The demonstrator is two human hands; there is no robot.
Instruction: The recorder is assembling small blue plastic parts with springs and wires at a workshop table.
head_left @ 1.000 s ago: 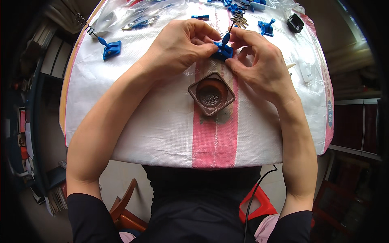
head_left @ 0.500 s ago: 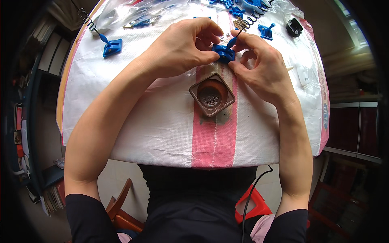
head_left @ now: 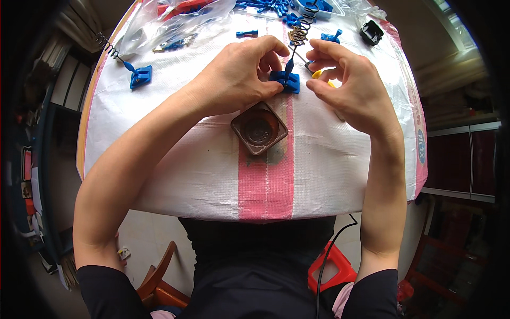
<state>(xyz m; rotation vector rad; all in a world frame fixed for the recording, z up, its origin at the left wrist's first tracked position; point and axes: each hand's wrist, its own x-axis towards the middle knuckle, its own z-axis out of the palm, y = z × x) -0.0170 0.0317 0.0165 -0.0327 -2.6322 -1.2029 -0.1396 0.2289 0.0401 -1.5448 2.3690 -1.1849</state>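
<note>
A blue plastic base [head_left: 291, 85] with an upright blue post and a black coil spring [head_left: 304, 29] stands near the middle of the table. My left hand [head_left: 241, 77] grips its left side, the thumb at the near edge and the other fingers curled behind. Just right of the base, my right hand [head_left: 353, 82] is off it, thumb and fingers apart. Behind those fingers shows a yellow-handled tool [head_left: 320, 77] with a thin shaft, partly hidden; it looks like a screwdriver. Close in front of the base sits a brown square plastic cup [head_left: 259, 129] with a round hollow.
A second blue base [head_left: 141, 77] with a coil stands at the left. Farther back are a blue part [head_left: 331, 36], a small blue piece [head_left: 247, 33], a black box [head_left: 371, 33], clear plastic bags [head_left: 194, 24] and a heap of blue pieces [head_left: 271, 6]. A woven sheet [head_left: 196, 175] covers the table.
My right hand has drawn away from the blue base to the right, and the yellow-handled tool has come into sight. My left hand stays at the base. The whole view has shifted slightly.
</note>
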